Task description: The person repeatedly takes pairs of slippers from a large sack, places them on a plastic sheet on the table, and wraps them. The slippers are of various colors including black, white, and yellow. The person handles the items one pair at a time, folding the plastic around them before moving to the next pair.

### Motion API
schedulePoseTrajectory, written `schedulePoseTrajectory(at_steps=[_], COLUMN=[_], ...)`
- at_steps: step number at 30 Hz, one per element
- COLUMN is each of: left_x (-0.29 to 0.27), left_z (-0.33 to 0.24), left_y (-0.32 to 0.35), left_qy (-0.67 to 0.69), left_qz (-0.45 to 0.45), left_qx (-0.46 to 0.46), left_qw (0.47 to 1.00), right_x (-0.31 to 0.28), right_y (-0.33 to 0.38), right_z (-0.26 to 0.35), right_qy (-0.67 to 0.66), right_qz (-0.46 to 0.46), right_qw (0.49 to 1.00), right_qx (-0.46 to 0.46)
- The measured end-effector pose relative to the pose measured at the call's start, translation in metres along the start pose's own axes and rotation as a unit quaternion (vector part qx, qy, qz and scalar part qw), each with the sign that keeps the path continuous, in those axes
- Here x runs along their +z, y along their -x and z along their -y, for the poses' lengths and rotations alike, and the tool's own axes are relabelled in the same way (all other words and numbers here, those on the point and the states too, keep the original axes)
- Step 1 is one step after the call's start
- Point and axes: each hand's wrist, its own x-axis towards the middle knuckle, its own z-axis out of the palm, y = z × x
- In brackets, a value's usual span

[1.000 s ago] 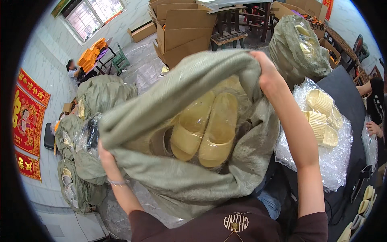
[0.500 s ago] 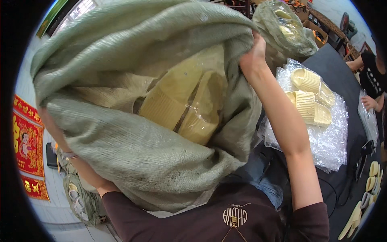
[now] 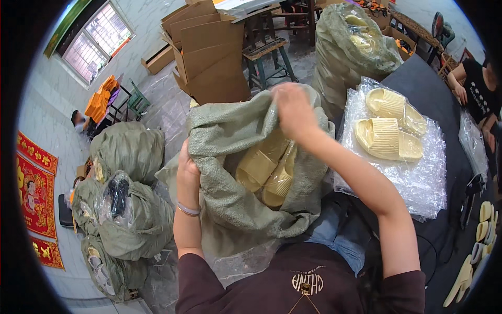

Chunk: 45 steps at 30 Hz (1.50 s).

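Observation:
In front of me stands a grey-green woven sack (image 3: 251, 220) with its mouth gaping upward. Inside it lie pale yellow slide sandals (image 3: 260, 166), seemingly in clear plastic. My left hand (image 3: 189, 162) is closed on the sack's left rim, its fingers partly hidden by the fabric. At the far right of the rim is my right hand (image 3: 294, 107), blurred but bunched round the cloth edge. To the right, a pair of yellow ribbed slides (image 3: 386, 137) rests on a pile of clear plastic bags (image 3: 413, 188) on a dark table (image 3: 444, 110).
Another full sack (image 3: 334, 68) stands beyond the table's far end. Several filled sacks (image 3: 133, 220) crowd the floor at left. Flattened cardboard boxes (image 3: 212, 52) and a stool (image 3: 266, 57) are at the back. A co-worker (image 3: 476, 89) is at the right; more slides (image 3: 478, 251) lie near.
The sack, held high and close to me before, has come down and away. Both hands moved with it, still at its rim, and the room behind now shows.

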Motion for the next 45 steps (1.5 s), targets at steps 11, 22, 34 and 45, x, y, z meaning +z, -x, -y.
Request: schedulePoseTrajectory(at_steps=[11, 22, 34, 45], left_x=[0.0, -0.093, -0.106, -0.095], left_z=[-0.012, 0.196, 0.075, 0.088], left_y=[0.079, 0.123, 0.177, 0.147], left_qy=[-0.497, -0.868, -0.66, -0.403], left_qz=[-0.325, -0.46, -0.447, -0.353], left_qx=[0.368, 0.151, 0.262, 0.351], left_qw=[0.715, 0.11, 0.544, 0.768], right_x=[0.026, 0.002, -0.089, 0.04], right_y=[-0.035, -0.061, -0.127, 0.004], right_z=[0.066, 0.008, -0.059, 0.05], right_qy=[-0.423, -0.315, -0.138, -0.273], right_qz=[0.004, 0.085, -0.009, -0.041], right_qw=[0.903, 0.937, 0.986, 0.952], right_qx=[0.073, 0.121, 0.096, -0.128])
